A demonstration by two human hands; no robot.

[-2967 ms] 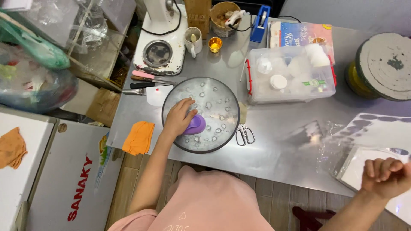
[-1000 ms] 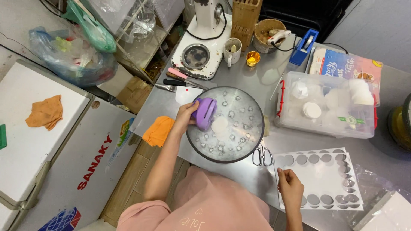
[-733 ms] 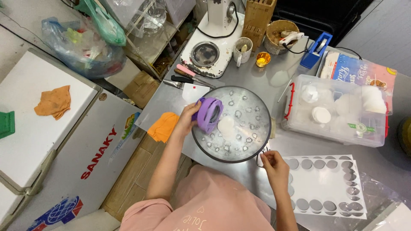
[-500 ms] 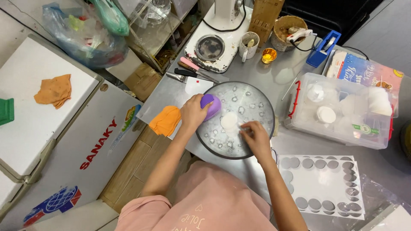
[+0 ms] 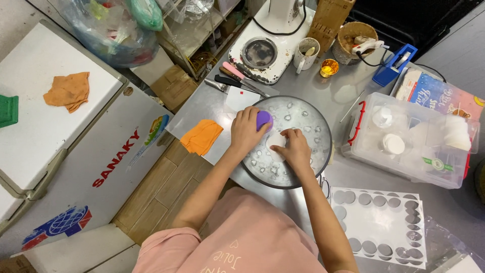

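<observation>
Both hands now meet on the round tray (image 5: 308, 167): the right hand (image 5: 292, 149), come from the sticker sheet (image 5: 384, 227) at 4 o'clock, pinches a white disc (image 5: 275, 140), while the left hand (image 5: 246, 129) keeps its grip closed on the purple tool (image 5: 263, 120).

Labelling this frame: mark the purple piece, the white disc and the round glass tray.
purple piece (image 5: 263, 120), head view, its top beside the left hand's fingers.
white disc (image 5: 275, 140), head view, its bare left part.
round glass tray (image 5: 316, 129), head view, bare right inside.
</observation>
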